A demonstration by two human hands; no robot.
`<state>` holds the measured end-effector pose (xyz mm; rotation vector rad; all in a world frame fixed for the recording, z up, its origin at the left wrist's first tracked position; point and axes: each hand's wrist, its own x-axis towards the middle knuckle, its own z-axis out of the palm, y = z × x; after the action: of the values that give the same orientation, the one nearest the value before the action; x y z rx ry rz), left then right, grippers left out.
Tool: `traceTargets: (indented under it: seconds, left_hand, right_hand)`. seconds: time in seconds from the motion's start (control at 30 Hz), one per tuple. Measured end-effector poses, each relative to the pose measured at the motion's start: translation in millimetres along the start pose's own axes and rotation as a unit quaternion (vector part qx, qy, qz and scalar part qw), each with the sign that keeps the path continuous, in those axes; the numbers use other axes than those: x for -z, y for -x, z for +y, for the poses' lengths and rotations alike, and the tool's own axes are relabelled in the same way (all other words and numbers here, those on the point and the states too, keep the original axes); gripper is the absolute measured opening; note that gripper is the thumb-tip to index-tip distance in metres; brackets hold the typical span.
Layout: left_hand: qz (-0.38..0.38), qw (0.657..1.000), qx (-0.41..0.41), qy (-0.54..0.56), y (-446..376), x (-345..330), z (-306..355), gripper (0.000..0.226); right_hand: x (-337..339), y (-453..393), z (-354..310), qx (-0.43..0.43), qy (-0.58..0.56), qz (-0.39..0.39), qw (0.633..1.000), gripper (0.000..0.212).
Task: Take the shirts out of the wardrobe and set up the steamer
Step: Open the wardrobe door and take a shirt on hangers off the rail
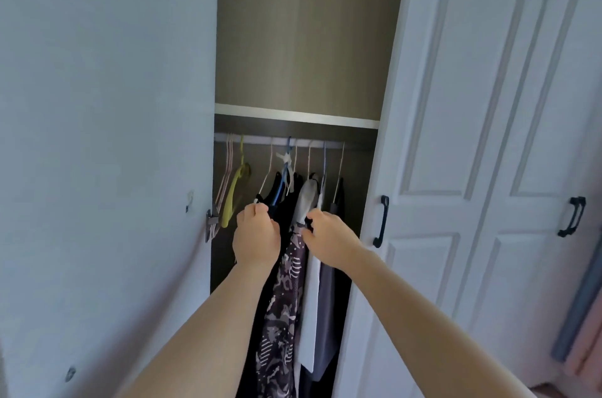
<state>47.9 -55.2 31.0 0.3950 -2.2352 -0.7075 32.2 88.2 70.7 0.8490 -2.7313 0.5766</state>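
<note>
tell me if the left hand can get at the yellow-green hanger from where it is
Probably yes: the yellow-green hanger hangs bare just left of the left hand, with nothing between them, though that hand would first have to release the dark garment it grips.

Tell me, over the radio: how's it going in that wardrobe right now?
Left hand has a grip on a dark garment's shoulder; right hand grips the grey one. Shirts on the rail, none out. Steamer not in view. Nothing blocking.

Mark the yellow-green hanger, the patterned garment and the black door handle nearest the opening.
yellow-green hanger (235, 190): head view, on its sloping arm.
patterned garment (284, 296): head view, mid-fabric below the hands.
black door handle (381, 222): head view, middle of its bar.
</note>
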Motion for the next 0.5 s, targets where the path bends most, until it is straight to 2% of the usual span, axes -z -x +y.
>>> traceTargets:
  seconds: [0.13, 0.23, 0.33, 0.5]
  left_hand:
    - [0.000, 0.999, -0.014, -0.031, -37, -20, -6, 0.031]
    - [-0.005, 1.000, 0.008, -0.025, -63, -33, -21, 0.030]
    - [-0.029, 0.999, 0.024, -0.024, -80, -53, -36, 0.030]
    - [-0.044, 0.994, 0.096, -0.015, -90, -79, -48, 0.031]
  right_hand:
    - [-13, -49, 12, -0.008, -0.057, 0.003, 0.998, 0.037]
    - [-28, -86, 19, -0.035, -0.105, 0.001, 0.994, 0.040]
    - [-41, -123, 23, -0.073, -0.205, 0.005, 0.976, 0.043]
    - [-53, -168, 20, -0.090, -0.279, 0.022, 0.956, 0.046]
